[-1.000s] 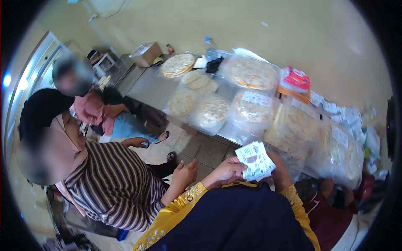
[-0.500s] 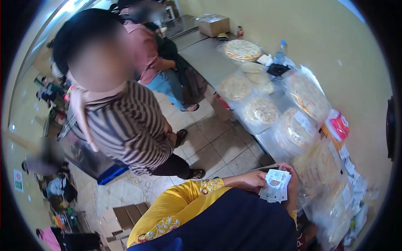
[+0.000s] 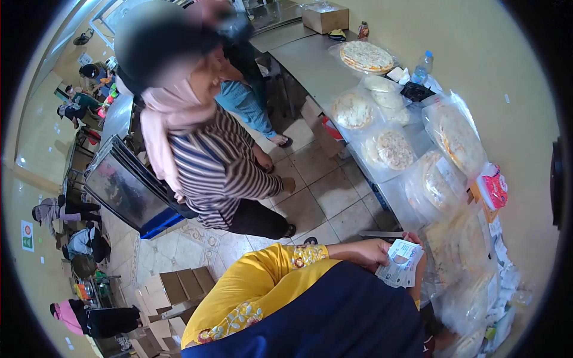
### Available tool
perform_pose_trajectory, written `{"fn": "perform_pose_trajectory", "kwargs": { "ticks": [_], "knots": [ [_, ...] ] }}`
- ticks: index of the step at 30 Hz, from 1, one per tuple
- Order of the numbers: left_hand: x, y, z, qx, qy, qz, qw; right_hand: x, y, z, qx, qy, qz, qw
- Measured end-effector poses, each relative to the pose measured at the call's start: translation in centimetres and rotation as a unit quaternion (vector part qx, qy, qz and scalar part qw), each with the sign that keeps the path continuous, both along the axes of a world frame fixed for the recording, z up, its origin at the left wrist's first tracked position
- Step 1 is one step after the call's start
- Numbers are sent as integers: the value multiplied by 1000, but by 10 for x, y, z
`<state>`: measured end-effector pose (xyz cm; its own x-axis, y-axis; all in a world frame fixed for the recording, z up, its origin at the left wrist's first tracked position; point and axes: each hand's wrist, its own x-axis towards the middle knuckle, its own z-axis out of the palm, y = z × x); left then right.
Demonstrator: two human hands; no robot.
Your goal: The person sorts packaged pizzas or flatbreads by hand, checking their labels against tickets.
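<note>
A small fanned stack of printed paper labels is held in front of my body, by the table edge. My left hand is closed, with its fingers pinching the labels at their left edge. Behind and along the right side of the stack, my right hand supports it, partly hidden by the labels. Close to my right hand, clear bags of flat round bread or pizza bases lie on the metal table. Other bagged rounds, including a topped stack, lie beyond.
A person in a striped top stands across from me on the left; another is seated behind. Against the wall are a water bottle, a pink packet and a cardboard box. More cardboard boxes stand on the floor at lower left.
The person in stripes has turned toward the table and lowered an arm. My view has shifted slightly. The labels remain in my hands, now fanned less widely.
</note>
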<state>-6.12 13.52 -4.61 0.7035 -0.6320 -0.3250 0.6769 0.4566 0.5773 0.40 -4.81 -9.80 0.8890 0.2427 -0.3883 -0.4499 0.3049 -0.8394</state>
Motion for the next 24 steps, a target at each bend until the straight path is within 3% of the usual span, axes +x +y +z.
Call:
{"fn": "perform_pose_trajectory", "kwargs": {
  "ticks": [8,11,14,16,18,21,22,24],
  "knots": [
    [3,-3,5,-2,16,2,1000,0,5,8,27,62,-75,995],
    [3,-2,1,-25,14,-7,1000,12,-8,5,76,33,-22,996],
    [-1,4,20,-69,32,25,997,20,1,37,-59,-78,22,995],
    [-2,12,6,-69,17,49,996,26,17,61,-159,-119,3,980],
    [-5,27,39,-45,35,100,993,34,24,63,-157,-236,-20,959],
    [-7,44,46,-57,43,195,978,44,32,81,-68,-234,-9,970],
    [-10,52,38,-69,49,210,974,44,37,93,31,-191,-8,981],
    [-19,69,31,-79,56,253,963,44,42,96,51,-194,-15,980]
  ]
}}
